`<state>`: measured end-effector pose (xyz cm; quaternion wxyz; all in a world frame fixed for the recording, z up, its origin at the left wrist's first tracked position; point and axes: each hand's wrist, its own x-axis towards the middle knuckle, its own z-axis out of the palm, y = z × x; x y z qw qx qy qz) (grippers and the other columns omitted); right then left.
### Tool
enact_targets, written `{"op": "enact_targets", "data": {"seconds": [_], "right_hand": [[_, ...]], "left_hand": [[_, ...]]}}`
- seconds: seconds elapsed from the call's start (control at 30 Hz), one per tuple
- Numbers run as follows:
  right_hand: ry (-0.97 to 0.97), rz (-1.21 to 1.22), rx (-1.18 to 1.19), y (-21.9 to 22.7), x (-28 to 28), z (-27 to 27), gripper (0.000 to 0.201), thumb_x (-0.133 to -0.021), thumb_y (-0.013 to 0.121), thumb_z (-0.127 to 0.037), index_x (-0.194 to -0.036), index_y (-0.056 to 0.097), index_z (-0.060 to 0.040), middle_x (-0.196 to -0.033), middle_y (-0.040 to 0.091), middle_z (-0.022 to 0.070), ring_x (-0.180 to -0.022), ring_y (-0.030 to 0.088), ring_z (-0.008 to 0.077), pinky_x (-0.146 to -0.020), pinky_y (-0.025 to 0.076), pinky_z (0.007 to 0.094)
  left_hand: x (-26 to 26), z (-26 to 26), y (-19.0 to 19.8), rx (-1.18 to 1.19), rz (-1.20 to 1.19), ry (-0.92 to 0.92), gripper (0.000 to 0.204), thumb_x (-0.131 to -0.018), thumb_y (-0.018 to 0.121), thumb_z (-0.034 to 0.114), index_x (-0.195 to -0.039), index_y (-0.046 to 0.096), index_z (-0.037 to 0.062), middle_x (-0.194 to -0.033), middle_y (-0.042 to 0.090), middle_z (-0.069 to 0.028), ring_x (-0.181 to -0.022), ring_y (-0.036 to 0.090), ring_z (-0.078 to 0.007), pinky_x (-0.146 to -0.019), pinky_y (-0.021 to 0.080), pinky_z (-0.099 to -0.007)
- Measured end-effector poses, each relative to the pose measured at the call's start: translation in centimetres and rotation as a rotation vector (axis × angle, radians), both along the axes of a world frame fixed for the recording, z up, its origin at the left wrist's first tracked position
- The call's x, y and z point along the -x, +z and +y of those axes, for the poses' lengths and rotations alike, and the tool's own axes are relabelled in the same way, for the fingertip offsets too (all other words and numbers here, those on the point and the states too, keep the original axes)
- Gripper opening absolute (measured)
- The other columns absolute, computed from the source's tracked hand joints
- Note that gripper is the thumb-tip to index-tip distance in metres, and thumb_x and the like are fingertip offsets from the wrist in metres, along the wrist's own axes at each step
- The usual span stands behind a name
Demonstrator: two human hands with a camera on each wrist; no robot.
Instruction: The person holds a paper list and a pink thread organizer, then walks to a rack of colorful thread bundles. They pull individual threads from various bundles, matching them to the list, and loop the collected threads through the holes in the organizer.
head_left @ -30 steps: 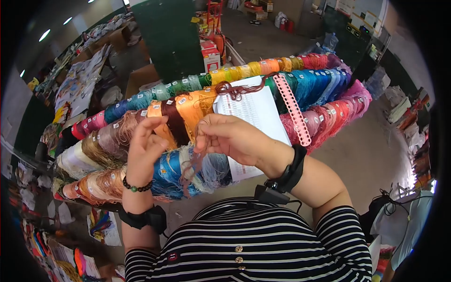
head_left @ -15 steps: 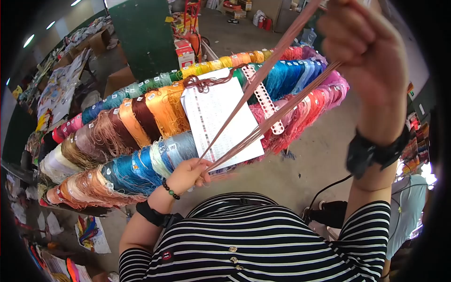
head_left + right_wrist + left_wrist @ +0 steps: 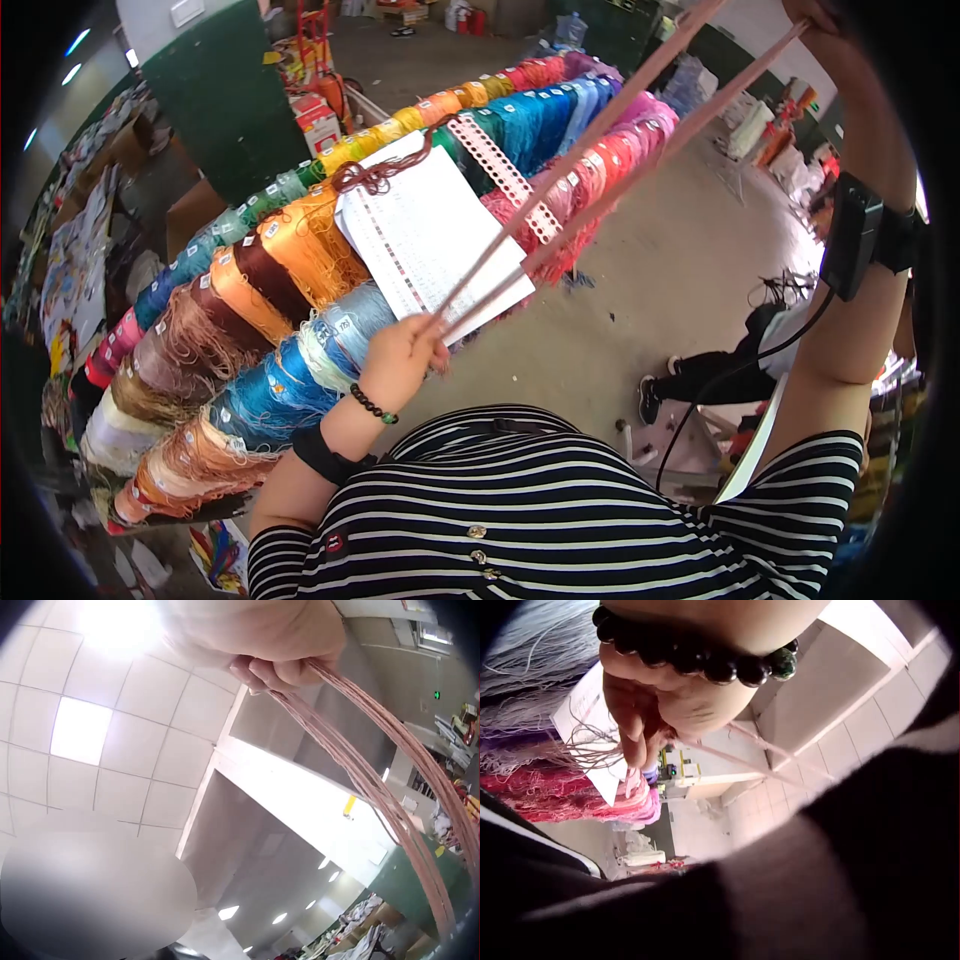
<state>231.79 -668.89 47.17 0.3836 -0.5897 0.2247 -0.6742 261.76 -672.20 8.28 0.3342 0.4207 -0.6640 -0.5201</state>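
Observation:
Dusty-pink thread (image 3: 405, 737) stretches in two long strands between the hands. Low over the front of the thread rack, the left hand (image 3: 405, 352) pinches its lower end, and loose ends (image 3: 592, 746) stick out past those fingers in the left wrist view. Raised high at the upper right, the right hand (image 3: 262, 634) has its fingers curled round the upper loop. The strands cross over a printed sheet (image 3: 450, 225) on the rack. A pink strip with punched holes (image 3: 505, 175) and a reddish-brown thread bundle (image 3: 378, 177) lie by that sheet.
Rows of labelled thread hanks, orange (image 3: 310, 240), blue (image 3: 255, 400) and red (image 3: 590, 190) among them, cover the rack. A green pillar (image 3: 220, 100) and a red-and-white box (image 3: 315, 122) stand behind it. Another person's legs (image 3: 715, 370) show at right.
The hands were close together over the rack; then the right hand rose up and right, drawing the thread out long. The left hand keeps hold of the lower end. The head view has turned right.

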Motion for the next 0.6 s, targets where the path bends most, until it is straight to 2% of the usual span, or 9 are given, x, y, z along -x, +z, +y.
{"op": "enact_targets", "data": {"seconds": [0.03,0.13,0.2,0.3,0.43,0.53,0.57,0.6], "right_hand": [[-0.033,0.006,-0.012,0.5,0.1,0.3,0.022,-0.095,0.041,-0.006,-0.082,0.057,-0.002,-0.06,0.044,-0.0045,-0.048,0.039,0.006,-0.038,0.029,0.0222],[-0.184,0.043,-0.143,0.8,0.1,1.7,0.02,-0.093,0.044,-0.009,-0.076,0.054,-0.0047,-0.057,0.042,-0.0041,-0.047,0.037,0.0079,-0.039,0.029,0.0239],[-0.338,0.118,-0.379,2.2,0.3,2.3,0.021,-0.09,0.049,-0.017,-0.07,0.048,-0.0116,-0.052,0.035,-0.0054,-0.044,0.031,0.011,-0.042,0.025,0.0276],[-0.346,0.114,-0.435,3.3,2.4,2.6,0.02,-0.087,0.05,-0.015,-0.068,0.046,-0.0116,-0.051,0.033,-0.0055,-0.043,0.027,0.0102,-0.042,0.023,0.0272],[-0.52,0.066,-0.308,4.6,3.7,5.6,0.023,-0.086,0.049,-0.013,-0.064,0.044,-0.0126,-0.05,0.032,-0.0058,-0.042,0.026,0.0105,-0.041,0.022,0.0269],[-0.615,0.039,-0.183,5.9,4.9,7.4,0.025,-0.086,0.048,-0.012,-0.061,0.043,-0.0133,-0.049,0.031,-0.006,-0.04,0.025,0.0108,-0.04,0.022,0.0267],[-0.684,0.106,-0.121,6.0,5.5,8.0,0.028,-0.085,0.046,-0.011,-0.057,0.04,-0.0148,-0.048,0.03,-0.0064,-0.039,0.026,0.0108,-0.038,0.021,0.0263],[-0.663,0.083,-0.112,6.6,7.0,8.7,0.028,-0.084,0.046,-0.011,-0.057,0.04,-0.0151,-0.048,0.031,-0.0065,-0.039,0.027,0.0106,-0.038,0.021,0.0261]], "left_hand": [[0.1,0.0,0.0,0.125,0.031,0.085,0.027,-0.098,0.053,0.023,-0.1,0.065,-0.0012,-0.066,0.062,-0.0048,-0.057,0.062,-0.0099,-0.05,0.045,-0.0216],[-0.9,-1.6,0.7,-0.087,-0.064,-0.018,0.025,-0.097,0.054,0.019,-0.099,0.065,-0.0023,-0.062,0.06,-0.0057,-0.055,0.061,-0.0117,-0.05,0.046,-0.0241],[-0.8,-2.4,0.2,-0.039,-0.08,-0.026,0.026,-0.097,0.053,0.02,-0.097,0.064,-0.0029,-0.059,0.059,-0.006,-0.051,0.058,-0.013,-0.049,0.047,-0.026],[0.1,-3.0,-0.2,0.041,-0.025,0.003,0.029,-0.099,0.05,0.023,-0.096,0.064,-0.002,-0.058,0.058,-0.0063,-0.048,0.055,-0.0144,-0.048,0.044,-0.0268],[1.0,-2.5,-0.4,0.054,-0.069,-0.234,0.032,-0.099,0.05,0.029,-0.096,0.067,0.0017,-0.059,0.058,-0.0053,-0.053,0.056,-0.0135,-0.054,0.045,-0.0264],[1.1,-0.8,0.3,0.027,0.065,-0.476,0.033,-0.099,0.051,0.03,-0.095,0.068,0.0017,-0.062,0.058,-0.0037,-0.056,0.056,-0.0112,-0.056,0.046,-0.0256],[1.3,-0.5,0.1,0.05,0.176,-0.548,0.033,-0.099,0.052,0.031,-0.095,0.067,0.0014,-0.069,0.06,-0.0031,-0.059,0.056,-0.0095,-0.058,0.046,-0.0248],[1.5,-0.4,-0.3,0.026,0.155,-0.538,0.032,-0.098,0.052,0.03,-0.096,0.066,0.0015,-0.072,0.061,-0.003,-0.06,0.056,-0.0094,-0.058,0.046,-0.0247]]}}
